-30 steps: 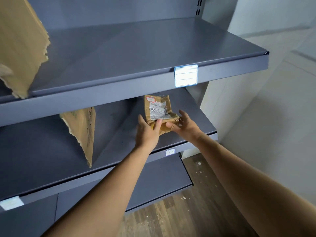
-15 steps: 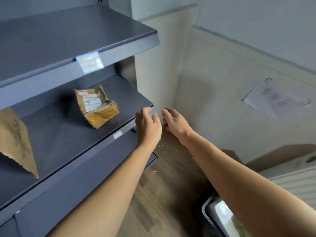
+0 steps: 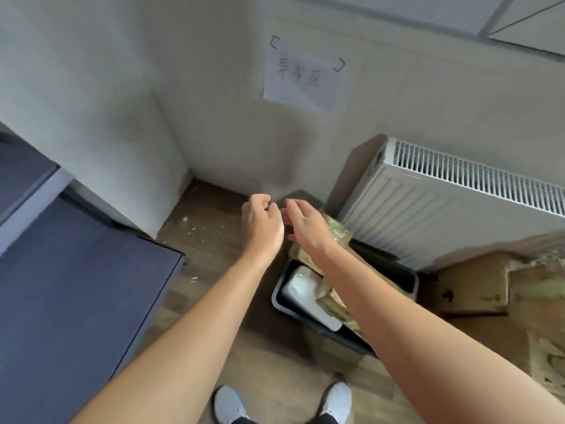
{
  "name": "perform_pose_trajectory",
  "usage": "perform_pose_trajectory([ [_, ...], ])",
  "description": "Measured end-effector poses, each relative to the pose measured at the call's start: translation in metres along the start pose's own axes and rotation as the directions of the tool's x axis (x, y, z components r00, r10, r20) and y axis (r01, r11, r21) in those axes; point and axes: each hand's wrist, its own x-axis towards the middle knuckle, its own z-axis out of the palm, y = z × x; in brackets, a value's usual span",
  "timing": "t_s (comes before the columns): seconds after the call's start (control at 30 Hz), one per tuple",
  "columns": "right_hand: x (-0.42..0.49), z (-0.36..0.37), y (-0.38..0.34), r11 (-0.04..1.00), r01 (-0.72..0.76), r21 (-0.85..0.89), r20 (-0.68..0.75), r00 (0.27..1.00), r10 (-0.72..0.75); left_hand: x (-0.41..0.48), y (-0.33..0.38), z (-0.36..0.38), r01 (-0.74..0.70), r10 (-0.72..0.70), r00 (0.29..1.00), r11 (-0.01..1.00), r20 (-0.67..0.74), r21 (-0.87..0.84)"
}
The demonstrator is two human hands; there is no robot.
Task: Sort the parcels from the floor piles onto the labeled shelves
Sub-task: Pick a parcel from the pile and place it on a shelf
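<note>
- The grey shelf [image 3: 76, 286] fills the left edge of the view. The part that shows carries no parcel, and no label can be seen on it from here.
- The left hand [image 3: 261, 223] is stretched forward over the wooden floor [image 3: 214, 240], just left of the bin. The palm is turned inward and the fingers are loosely curled round nothing, so this hand is empty and relaxed.
- The right hand [image 3: 305, 226] is almost touching the left. It is held out over the far left corner of the bin, fingers extended and slack, also with nothing in it.
- The dark bin [image 3: 409, 281] stands on the floor in front of the radiator [image 3: 458, 209]. It holds brown parcels [image 3: 336, 232] piled toward its far side and a white parcel [image 3: 302, 290] lying against its left wall. The right forearm crosses above them.
- More flattened cardboard [image 3: 470, 289] lies on the floor by the right edge of the view.
- With both hands free above the pile, the step in hand looks like the reach for a parcel. The next move probably means lowering both hands, closing them on the topmost brown parcel, reading its label and turning left to the shelf.
</note>
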Motion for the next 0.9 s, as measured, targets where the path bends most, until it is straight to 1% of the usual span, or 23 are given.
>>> perform_pose_trajectory([
  [0.2, -0.005, -0.086, 0.065, 0.995, -0.093, 0.042, -0.087, 0.992, 0.097, -0.030, 0.008, 0.089, 0.015, -0.030, 0.992, 0.993, 0.124, 0.119],
  [0.3, -0.001, -0.115, 0.093, 0.992, -0.114, 0.059, -0.109, 0.987, 0.120, -0.034, 0.009, 0.125, -0.001, -0.031, 0.983, 0.986, 0.182, 0.168],
  [0.37, 0.008, -0.127, 0.113, 0.990, -0.124, 0.066, -0.122, 0.984, 0.131, -0.031, 0.003, 0.144, 0.002, -0.041, 0.981, 0.980, 0.190, 0.199],
  [0.67, 0.070, -0.138, 0.206, 0.982, -0.189, 0.000, -0.147, 0.971, 0.187, 0.028, -0.071, 0.214, -0.010, -0.096, 0.956, 0.934, 0.278, 0.358],
  [0.9, 0.125, -0.121, 0.261, 0.960, -0.274, -0.061, -0.173, 0.950, 0.260, 0.081, -0.131, 0.239, -0.001, -0.147, 0.931, 0.914, 0.335, 0.406],
])
